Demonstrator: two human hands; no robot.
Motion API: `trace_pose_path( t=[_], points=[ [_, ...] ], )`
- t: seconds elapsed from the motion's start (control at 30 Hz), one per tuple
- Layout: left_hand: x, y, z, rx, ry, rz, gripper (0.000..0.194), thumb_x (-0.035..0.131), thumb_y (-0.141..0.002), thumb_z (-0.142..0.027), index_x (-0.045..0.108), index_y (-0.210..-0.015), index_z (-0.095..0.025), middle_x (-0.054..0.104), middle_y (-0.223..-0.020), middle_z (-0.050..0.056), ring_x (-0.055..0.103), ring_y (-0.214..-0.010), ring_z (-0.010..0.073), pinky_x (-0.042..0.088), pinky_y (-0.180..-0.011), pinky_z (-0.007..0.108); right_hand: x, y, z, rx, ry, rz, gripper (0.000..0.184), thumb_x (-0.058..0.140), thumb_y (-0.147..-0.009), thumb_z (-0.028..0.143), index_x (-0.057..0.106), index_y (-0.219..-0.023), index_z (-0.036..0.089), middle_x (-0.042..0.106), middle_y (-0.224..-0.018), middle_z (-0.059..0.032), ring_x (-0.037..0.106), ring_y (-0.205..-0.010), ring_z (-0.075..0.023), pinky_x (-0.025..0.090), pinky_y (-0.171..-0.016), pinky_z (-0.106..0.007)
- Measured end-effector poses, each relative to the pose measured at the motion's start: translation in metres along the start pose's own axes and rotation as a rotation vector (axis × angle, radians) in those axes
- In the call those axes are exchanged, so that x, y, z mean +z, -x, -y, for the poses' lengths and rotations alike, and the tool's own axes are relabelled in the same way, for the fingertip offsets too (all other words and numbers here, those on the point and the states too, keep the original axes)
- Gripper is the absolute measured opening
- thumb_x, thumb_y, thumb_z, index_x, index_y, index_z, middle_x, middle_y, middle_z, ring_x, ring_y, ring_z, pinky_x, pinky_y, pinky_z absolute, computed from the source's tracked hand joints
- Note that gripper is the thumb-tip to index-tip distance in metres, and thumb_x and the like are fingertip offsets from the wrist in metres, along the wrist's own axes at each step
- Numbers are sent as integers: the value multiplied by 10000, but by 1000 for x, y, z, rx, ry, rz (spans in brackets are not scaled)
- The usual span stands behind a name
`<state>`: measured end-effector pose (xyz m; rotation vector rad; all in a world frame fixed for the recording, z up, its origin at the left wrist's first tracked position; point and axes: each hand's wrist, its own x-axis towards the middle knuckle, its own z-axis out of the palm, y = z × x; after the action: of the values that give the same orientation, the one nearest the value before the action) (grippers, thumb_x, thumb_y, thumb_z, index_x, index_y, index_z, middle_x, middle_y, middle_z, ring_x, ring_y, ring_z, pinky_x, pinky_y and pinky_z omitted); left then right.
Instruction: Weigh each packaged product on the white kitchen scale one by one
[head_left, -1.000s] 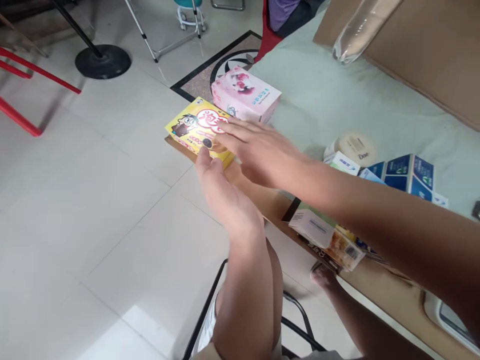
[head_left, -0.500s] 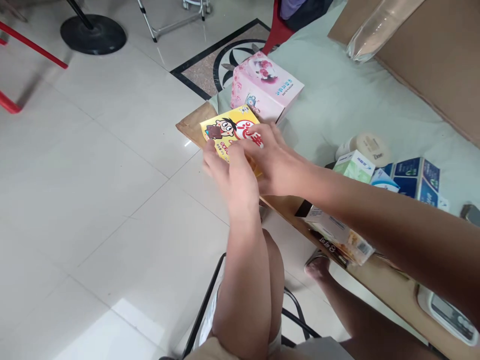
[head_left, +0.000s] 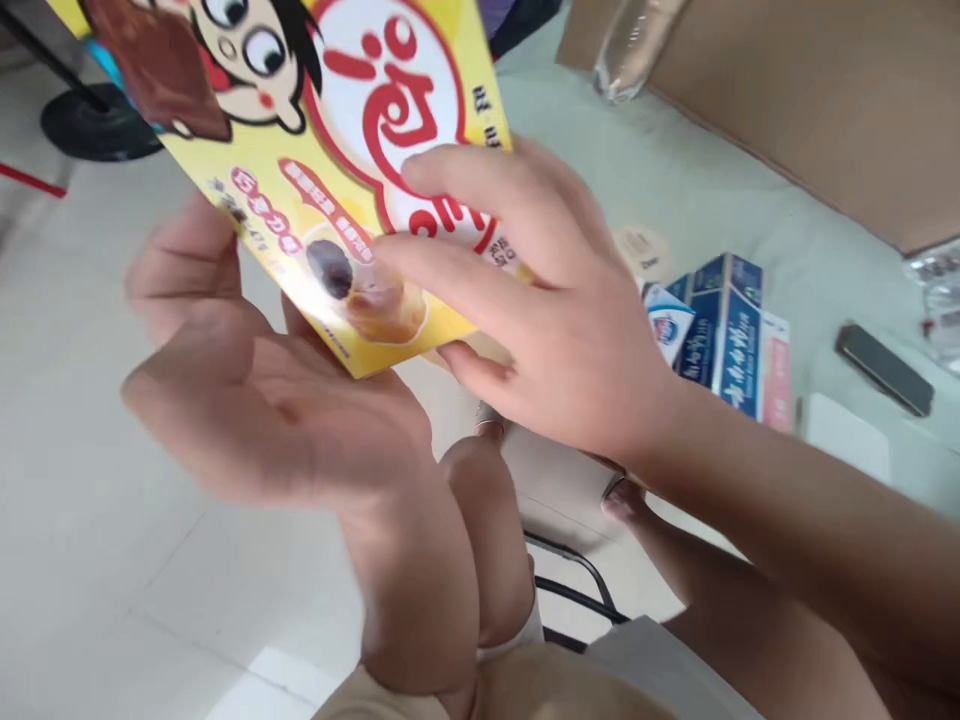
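A yellow snack box (head_left: 345, 180) with a cartoon character and red lettering is raised close to the camera, tilted, its top cut off by the frame. My right hand (head_left: 555, 310) grips it from the right, with fingers spread across the printed front and the thumb at the lower edge. Beneath its lower left side is my left hand (head_left: 292, 410), palm up and fingers loosely curled apart. Some left fingers pass behind the box, so whether they touch it is unclear.
On the pale green-covered table to the right stand blue boxes (head_left: 724, 330), a round cream-coloured tub (head_left: 641, 252) and a dark phone-like object (head_left: 885, 368). Brown cardboard (head_left: 810, 110) and a clear plastic wrapper (head_left: 637, 45) lie behind. A black round stand base (head_left: 101, 122) sits on the tiled floor.
The yellow box has come up much closer to the camera, in my right hand. My left hand has turned palm up and its fingers have loosened from the box's edge.
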<state>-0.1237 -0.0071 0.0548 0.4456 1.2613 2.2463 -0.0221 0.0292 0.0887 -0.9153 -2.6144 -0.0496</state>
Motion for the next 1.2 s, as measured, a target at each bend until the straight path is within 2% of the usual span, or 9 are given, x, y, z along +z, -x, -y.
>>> trace_pose_path(
  t=[0.1, 0.17, 0.3, 0.4, 0.53, 0.73, 0.83, 0.97, 1.2],
  points=[
    [25, 45, -10, -16, 100, 316, 330, 265, -992, -274, 590, -1052, -258, 654, -1304, -7, 591, -1432, 226, 514, -1233, 436, -39, 60, -21, 76, 63, -259, 350, 462, -1014, 205, 770, -1163, 283, 685, -1385, -25, 644, -1331, -239, 464, -1234, -424],
    [38, 79, -9, -69, 128, 584, 271, 382, -1025, -425, 616, -1083, -301, 652, -1405, -54, 536, -1496, 248, 503, -1254, 473, -55, 110, -40, 153, 101, -355, 302, 612, -966, 291, 720, -1247, 311, 634, -1403, -51, 583, -1410, -300, 498, -1207, -510],
    [57, 148, 7, -198, 15, 1146, 390, 621, -978, -366, 538, -1358, -344, 341, -1731, -76, 286, -1652, 238, 372, -1353, 387, -62, 198, -74, 495, 39, -215, 523, 718, -878, 437, 635, -1391, 376, 577, -1439, -66, 445, -1528, -403, 517, -1165, -622],
    [73, 201, 34, -94, -103, 1485, 563, 586, -993, -336, 412, -1526, -278, 265, -1771, 32, 165, -1684, 283, 239, -1394, 448, -56, 255, -95, 632, -30, -322, 537, 754, -829, 430, 660, -1352, 353, 586, -1431, -84, 497, -1483, -406, 536, -1139, -624],
    [94, 269, 86, 91, -160, 1622, 657, 574, -971, -494, 380, -1538, -225, 245, -1759, 141, 185, -1673, 339, 199, -1373, 558, -49, 345, -121, 776, -56, -524, 476, 763, -792, 381, 697, -1258, 313, 594, -1433, -99, 549, -1432, -396, 538, -1131, -624],
    [111, 323, 148, 17, -417, 1640, 670, 571, -976, -490, 362, -1551, -216, 248, -1732, 172, 244, -1649, 335, 280, -1344, 526, -34, 452, -151, 838, -56, -794, 363, 723, -778, 214, 714, -1137, 270, 635, -1357, -106, 668, -1271, -314, 576, -1090, -551],
    [119, 330, 161, 16, -500, 1607, 589, 532, -1003, -404, 362, -1544, -247, 361, -1661, 159, 339, -1608, 297, 309, -1334, 519, -28, 464, -164, 886, -111, -794, 381, 700, -783, 187, 710, -1158, 256, 542, -1450, -126, 610, -1361, -315, 553, -1125, -534],
    [128, 331, 160, 261, -734, 1571, 583, 637, -933, -320, 488, -1494, -269, 336, -1666, 150, 282, -1634, 337, 343, -1314, 557, -30, 464, -165, 934, -124, -818, 426, 648, -802, 168, 676, -1217, 258, 464, -1506, -134, 520, -1459, -320, 515, -1170, -553],
    [136, 336, 163, 527, -935, 1718, 555, 658, -930, -229, 581, -1471, -324, 342, -1713, 90, 288, -1631, 384, 311, -1320, 623, -49, 462, -142, 1034, 45, -991, 310, 572, -894, 131, 627, -1183, 230, 611, -1310, -124, 645, -1263, -241, 591, -1059, -471]
  ],
)
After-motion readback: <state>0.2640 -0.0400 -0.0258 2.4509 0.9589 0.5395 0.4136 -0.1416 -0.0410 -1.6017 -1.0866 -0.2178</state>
